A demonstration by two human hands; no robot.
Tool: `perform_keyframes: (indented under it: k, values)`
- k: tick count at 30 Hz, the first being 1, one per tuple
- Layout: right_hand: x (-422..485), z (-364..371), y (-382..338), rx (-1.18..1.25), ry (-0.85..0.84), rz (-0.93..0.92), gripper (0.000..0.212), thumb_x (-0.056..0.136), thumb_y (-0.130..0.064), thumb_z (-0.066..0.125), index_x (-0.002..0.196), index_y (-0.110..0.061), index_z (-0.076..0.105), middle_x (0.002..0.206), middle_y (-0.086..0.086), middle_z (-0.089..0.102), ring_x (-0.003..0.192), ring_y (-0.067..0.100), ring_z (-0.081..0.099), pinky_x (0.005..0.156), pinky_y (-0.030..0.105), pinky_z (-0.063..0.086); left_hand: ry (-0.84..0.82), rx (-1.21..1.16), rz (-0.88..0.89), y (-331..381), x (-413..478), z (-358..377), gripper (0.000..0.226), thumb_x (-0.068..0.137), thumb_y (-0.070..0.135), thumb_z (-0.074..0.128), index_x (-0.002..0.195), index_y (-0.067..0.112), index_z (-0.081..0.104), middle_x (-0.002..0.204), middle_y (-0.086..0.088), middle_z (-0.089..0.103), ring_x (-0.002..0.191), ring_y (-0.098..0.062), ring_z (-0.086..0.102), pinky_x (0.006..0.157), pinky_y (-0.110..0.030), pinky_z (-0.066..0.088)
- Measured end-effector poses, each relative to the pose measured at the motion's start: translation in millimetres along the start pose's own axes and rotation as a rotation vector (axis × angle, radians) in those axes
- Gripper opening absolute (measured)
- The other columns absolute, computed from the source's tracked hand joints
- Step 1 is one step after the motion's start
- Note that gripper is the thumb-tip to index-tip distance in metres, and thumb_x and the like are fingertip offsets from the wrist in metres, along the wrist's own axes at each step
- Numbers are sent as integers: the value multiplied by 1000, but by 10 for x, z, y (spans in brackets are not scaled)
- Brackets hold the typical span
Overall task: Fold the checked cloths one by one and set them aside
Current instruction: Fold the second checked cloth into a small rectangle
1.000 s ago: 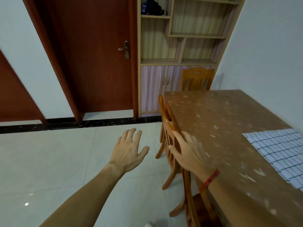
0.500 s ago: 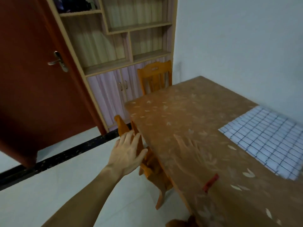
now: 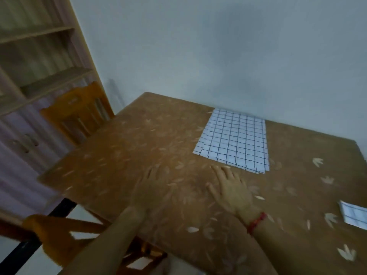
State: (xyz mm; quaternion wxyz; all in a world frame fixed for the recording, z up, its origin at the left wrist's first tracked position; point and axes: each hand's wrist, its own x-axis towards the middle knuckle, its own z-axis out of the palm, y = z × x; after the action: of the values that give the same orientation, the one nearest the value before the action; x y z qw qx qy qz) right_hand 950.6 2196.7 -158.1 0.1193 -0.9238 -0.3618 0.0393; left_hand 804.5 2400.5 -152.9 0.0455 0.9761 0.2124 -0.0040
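Rectangular table (image 3: 123, 155) under a matte brown covering printed with pale leaf shapes. On its far side, close to the wall, a flat stack of checked cloths (image 3: 234, 139): white fabric with a thin dark grid, rectangular, layers stepped slightly at the near corners. Second checked piece (image 3: 355, 216) nearer on the table, cut off by the right edge of view. Right hand (image 3: 232, 187) just short of the stack, palm down, fingers straight and spread, grasping nothing; red bracelet (image 3: 256, 223) on the wrist. Left hand (image 3: 153, 193) beside it, smeared by motion blur, fingers likewise extended, empty. Contact with the tabletop impossible to tell for either. Orange slat-backed wooden chair (image 3: 75, 110) at the table's far-left end; near chair (image 3: 51, 235) of the same orange wood at the near-left edge. Pale wood-grain shelving (image 3: 39, 56) behind.
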Motion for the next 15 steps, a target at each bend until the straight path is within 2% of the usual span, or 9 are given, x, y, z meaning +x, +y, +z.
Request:
perform_keyframes:
  k: [2,4,8,13,15]
  values:
    - [8,17,-42,-13,5,94,60,91,-62,28,145,-36,22,146,0,36,128,24,40,103,46,39,62,-109,66,-55,131,23,59,91,59,38,136,20,44,137,-8,48,126,-28,43,101,-45,42]
    - [-15,41,-110,-22,22,178,59,91,-61,30,145,-37,21,146,-2,36,126,24,43,103,44,38,109,-171,158,-100,218,3,55,88,55,46,132,23,42,131,-7,50,123,-26,44,96,-45,45]
    - [-85,20,-280,-57,21,315,60,92,-61,33,146,-38,21,143,-2,40,126,24,43,101,43,36,58,-232,309,-206,443,16,57,92,57,38,142,29,33,144,2,35,131,-16,30,101,-35,38]
    - [-98,-40,-298,-62,8,450,61,91,-60,36,145,-38,21,142,-3,39,126,26,42,100,42,37,24,-228,390,-191,739,53,75,84,64,22,145,23,32,146,-3,34,134,-19,29,103,-35,36]
    - [-83,-21,-225,-67,-1,498,61,91,-61,35,145,-38,22,144,-3,38,128,25,42,102,42,38,-4,-223,397,-136,869,107,75,84,63,23,147,21,29,147,-2,30,135,-18,26,103,-36,38]
